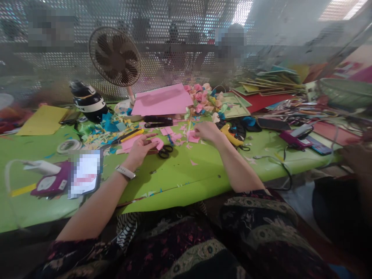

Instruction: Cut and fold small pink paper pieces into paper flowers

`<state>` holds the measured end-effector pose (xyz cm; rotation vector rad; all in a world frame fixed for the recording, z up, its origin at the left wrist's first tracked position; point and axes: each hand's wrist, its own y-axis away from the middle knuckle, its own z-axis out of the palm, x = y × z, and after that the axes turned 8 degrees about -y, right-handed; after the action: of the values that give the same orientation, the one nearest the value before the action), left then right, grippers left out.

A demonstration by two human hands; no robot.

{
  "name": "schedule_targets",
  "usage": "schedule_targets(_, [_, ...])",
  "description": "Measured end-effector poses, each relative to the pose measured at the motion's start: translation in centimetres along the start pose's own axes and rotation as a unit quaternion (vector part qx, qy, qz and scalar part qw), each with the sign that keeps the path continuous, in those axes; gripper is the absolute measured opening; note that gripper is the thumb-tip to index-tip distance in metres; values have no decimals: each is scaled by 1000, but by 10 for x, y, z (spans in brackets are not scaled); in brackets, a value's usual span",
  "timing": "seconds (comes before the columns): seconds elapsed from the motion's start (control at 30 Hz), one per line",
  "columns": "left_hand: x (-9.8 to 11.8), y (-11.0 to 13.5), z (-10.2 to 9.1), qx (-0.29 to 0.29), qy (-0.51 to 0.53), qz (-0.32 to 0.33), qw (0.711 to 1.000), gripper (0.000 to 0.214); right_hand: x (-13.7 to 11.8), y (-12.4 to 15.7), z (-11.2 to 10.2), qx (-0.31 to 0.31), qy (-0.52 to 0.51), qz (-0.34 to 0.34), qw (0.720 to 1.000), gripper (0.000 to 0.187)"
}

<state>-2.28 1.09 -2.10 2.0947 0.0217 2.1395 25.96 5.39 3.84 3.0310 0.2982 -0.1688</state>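
Note:
My left hand (pixel 138 150) is over the table, thumb and fingertips closed on a curved pink paper piece (pixel 159 143). Just right of that piece lie black-handled scissors (pixel 165 151). Under and beside the hand is more pink paper (pixel 128 145), with a yellow-and-black cutter (pixel 132 135) behind it. Farther right, my right hand (pixel 207 131) is curled down, its fingertips together at a small pink paper scrap (pixel 192 136); what they pinch is hidden. A yellow glue gun (pixel 231 135) lies right of my right wrist. A black stapler (pixel 158 121) sits between and beyond both hands.
Behind stand a fan (pixel 114 56), a black bottle (pixel 88 102), a pink sheet (pixel 162 100) and heaped paper flowers (pixel 200 97). Colourful scraps (pixel 101 133) and a tape roll (pixel 69 146) lie left, near a phone (pixel 85 174). Stacked cards (pixel 270 83) are at right, and someone's arm (pixel 356 159).

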Motion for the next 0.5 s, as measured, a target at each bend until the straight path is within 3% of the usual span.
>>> schedule_targets(0.2, [3,6,3,10,-42,18,999,22,2,7,-6,129,-43,-12,991,20])
schedule_targets(0.33, [3,11,8,-33,-38,31,998,24,-25,16,6,245,-163,-184,938,25])
schedule_targets(0.5, [4,13,17,-80,30,18,996,39,-64,28,33,237,-144,-322,905,25])
